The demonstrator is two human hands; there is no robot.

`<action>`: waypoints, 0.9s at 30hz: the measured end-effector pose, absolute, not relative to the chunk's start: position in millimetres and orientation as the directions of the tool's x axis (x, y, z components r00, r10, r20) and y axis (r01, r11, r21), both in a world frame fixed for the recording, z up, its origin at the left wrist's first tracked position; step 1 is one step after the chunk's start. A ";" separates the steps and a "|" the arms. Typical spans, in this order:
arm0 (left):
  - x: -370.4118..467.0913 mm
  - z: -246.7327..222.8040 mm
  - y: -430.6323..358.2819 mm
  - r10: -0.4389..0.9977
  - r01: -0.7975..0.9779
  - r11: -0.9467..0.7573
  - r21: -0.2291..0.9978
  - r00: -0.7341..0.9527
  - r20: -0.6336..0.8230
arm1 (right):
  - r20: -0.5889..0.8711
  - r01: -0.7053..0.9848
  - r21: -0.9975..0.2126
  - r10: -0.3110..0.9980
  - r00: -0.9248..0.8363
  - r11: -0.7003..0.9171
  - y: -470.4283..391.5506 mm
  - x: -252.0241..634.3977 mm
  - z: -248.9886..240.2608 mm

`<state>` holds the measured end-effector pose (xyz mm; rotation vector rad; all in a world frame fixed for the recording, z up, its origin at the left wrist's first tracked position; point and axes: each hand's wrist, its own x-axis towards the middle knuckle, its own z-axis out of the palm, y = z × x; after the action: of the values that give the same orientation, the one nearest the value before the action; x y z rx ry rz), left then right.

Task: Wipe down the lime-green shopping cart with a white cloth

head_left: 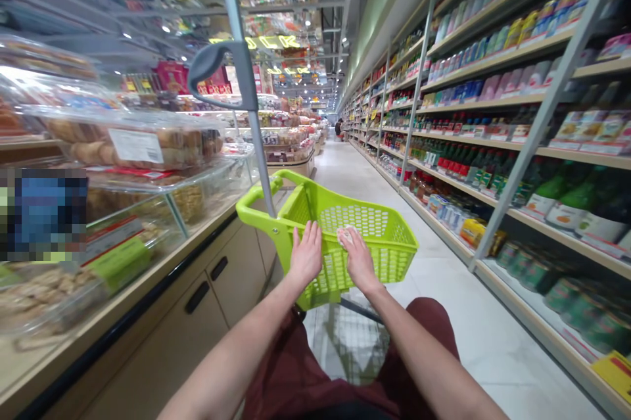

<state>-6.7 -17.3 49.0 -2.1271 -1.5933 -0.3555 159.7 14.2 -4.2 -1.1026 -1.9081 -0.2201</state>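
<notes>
A bright green plastic basket cart (394,256) stands on the floor just ahead of my knees, with a tall grey pole rising from its left end. My left hand (306,254) lies against the near side of the basket, fingers extended and nothing in it. Further right, my right hand (359,259) presses a small crumpled pale cloth or tissue (348,234) to the near rim. The basket's inside is only partly visible.
Left of me runs a display counter (192,242) with packed baked goods (133,144) and a grey handle (221,75) above the cart. Shelves (522,213) of bottles and cans line the right. A tiled aisle (335,163) stretches ahead, with a person (338,129) crouching far off.
</notes>
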 end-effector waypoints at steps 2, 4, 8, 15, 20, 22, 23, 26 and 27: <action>-10.8 51.1 -17.5 0.839 0.953 -0.224 -0.202 0.294 0.458 | 0.761 0.791 -0.275 0.627 -0.168 0.546 15.5 172.1 -5.4; -11.6 50.9 -17.2 0.838 0.954 -0.226 -0.196 0.293 0.460 | 0.761 0.813 -0.286 0.636 -0.130 0.508 16.7 183.7 -6.5; -13.7 52.1 -17.7 0.837 0.957 -0.233 -0.176 0.289 0.465 | 0.767 0.815 -0.275 0.628 -0.133 0.509 17.7 183.2 -6.0; -47.6 71.7 -27.9 0.831 0.968 -0.171 -0.183 0.241 0.501 | 0.800 0.703 -0.246 0.550 -0.241 0.667 15.7 108.3 14.1; -58.1 73.5 -31.4 0.823 0.965 -0.180 -0.192 0.255 0.508 | 0.783 0.662 -0.191 0.519 -0.343 0.725 11.7 69.5 32.8; -64.8 73.4 -33.0 0.817 0.968 -0.168 -0.185 0.242 0.523 | 0.784 0.661 -0.190 0.517 -0.343 0.726 12.1 76.0 32.1; -69.4 73.6 -34.1 0.814 0.971 -0.155 -0.179 0.229 0.534 | 0.785 0.665 -0.195 0.521 -0.335 0.721 12.9 82.8 30.3; -84.5 74.9 -38.4 0.807 0.979 -0.127 -0.159 0.195 0.558 | 0.779 0.700 -0.221 0.555 -0.293 0.679 16.7 103.8 24.2; -88.1 75.4 -39.9 0.806 0.980 -0.126 -0.155 0.192 0.559 | 0.775 0.711 -0.231 0.567 -0.278 0.664 17.8 106.8 23.0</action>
<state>-88.1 -39.9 75.4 -1.9876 -1.6641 -0.4704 106.8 17.8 23.0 -0.9948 -1.9693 -0.1992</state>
